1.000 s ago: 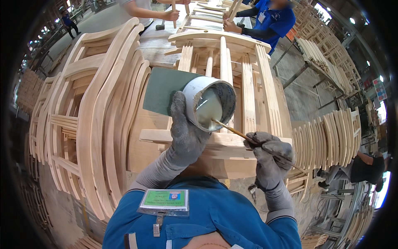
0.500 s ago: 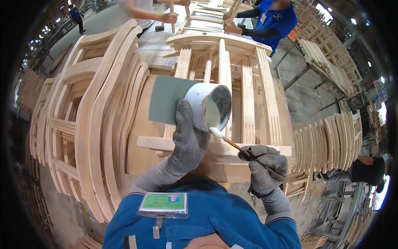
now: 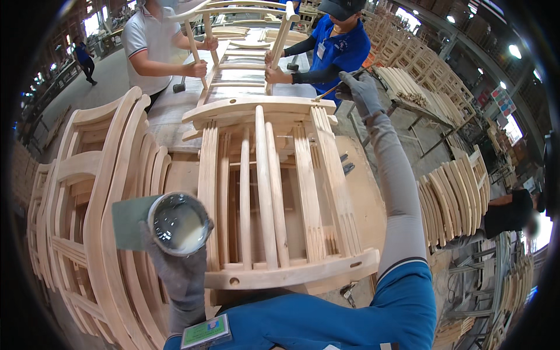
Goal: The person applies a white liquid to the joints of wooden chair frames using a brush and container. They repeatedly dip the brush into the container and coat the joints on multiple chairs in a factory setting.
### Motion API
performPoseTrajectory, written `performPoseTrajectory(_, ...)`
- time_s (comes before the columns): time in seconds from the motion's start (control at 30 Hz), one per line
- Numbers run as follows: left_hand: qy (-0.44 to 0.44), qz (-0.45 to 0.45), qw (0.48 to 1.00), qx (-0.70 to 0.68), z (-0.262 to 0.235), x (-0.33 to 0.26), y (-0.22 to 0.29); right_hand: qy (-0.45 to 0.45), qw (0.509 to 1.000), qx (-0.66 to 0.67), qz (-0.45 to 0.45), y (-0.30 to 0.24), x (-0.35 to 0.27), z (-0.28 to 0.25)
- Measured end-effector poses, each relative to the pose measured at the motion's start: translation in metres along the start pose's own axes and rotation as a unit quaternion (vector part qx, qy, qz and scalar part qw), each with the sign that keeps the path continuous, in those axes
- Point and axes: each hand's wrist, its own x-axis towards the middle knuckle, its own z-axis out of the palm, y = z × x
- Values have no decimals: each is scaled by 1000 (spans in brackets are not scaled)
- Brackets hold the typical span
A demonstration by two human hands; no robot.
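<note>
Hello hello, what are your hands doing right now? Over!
Left hand grips glue cup. Right hand holds thin brush at chair frame far corner. Nothing blocking.

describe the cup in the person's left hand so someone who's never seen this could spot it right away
Start at the bare wooden chair frame lying flat in the middle, its slats running away from the person. Just off its near left corner, the gloved left hand holds a round cup of pale, creamy liquid, with a flat green sheet beside it. It is the only round, shiny-rimmed thing among straight and curved wooden parts.
</note>
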Motion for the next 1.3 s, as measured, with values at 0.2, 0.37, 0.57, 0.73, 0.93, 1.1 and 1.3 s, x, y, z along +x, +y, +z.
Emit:
performPoseTrajectory(0.2, 1, 23, 999, 42, -30, 10, 13, -1, 997, -60, 40, 36, 48, 12)
performPoseTrajectory(0.37, 79, 40, 996, 22, -35, 12, 11, -4, 997, -59, 53, 47, 57, 7)
performPoseTrajectory(0.57, 47, 24, 998, 16, -39, 15, 15, 36, 994, -95, 27, 46, 57, 16)
performPoseTrajectory(0.73, 76, 32, 997, 7, -32, 17, 13, 53, 963, -258, -52, 54, 62, 24)
performPoseTrajectory(0.93, 96, 47, 994, 33, -34, 15, 13, -32, 974, -220, -36, 50, 59, 41)
performPoseTrajectory(1.1, 92, 31, 995, 3, -28, 17, 12, 16, 942, -332, -32, 44, 62, 31)
performPoseTrajectory(1.3, 57, 36, 997, 48, -24, 16, 10, -42, 972, -228, -43, 54, 61, 45)
